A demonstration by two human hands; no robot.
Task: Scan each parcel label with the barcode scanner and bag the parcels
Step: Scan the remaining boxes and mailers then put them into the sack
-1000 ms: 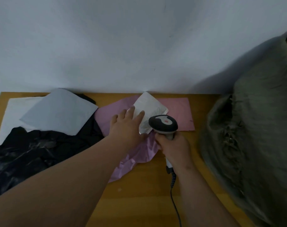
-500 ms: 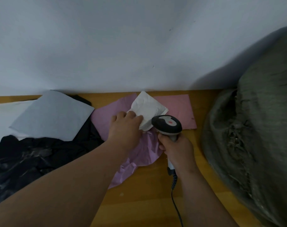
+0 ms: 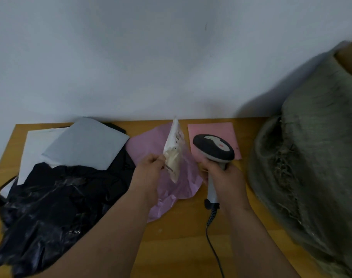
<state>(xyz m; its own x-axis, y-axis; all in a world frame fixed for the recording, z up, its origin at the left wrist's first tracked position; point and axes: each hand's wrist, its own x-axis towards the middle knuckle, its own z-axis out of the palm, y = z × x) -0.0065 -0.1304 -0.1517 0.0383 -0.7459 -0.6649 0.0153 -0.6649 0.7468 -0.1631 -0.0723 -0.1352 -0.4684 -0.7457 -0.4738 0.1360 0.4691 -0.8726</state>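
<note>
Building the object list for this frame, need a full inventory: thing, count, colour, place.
white parcel: 1, white, lifted on edge above the pink parcels
pink parcels: 2, pink, table centre, far side
grey parcel: 1, grey, left, on the white mailer
black plastic bags: heap, black, left front
barcode scanner: 1, black and grey, corded, right of centre
sack: 1, olive green, right
table: 1, wooden
left hand: pinches the white parcel
right hand: grips the barcode scanner
</note>
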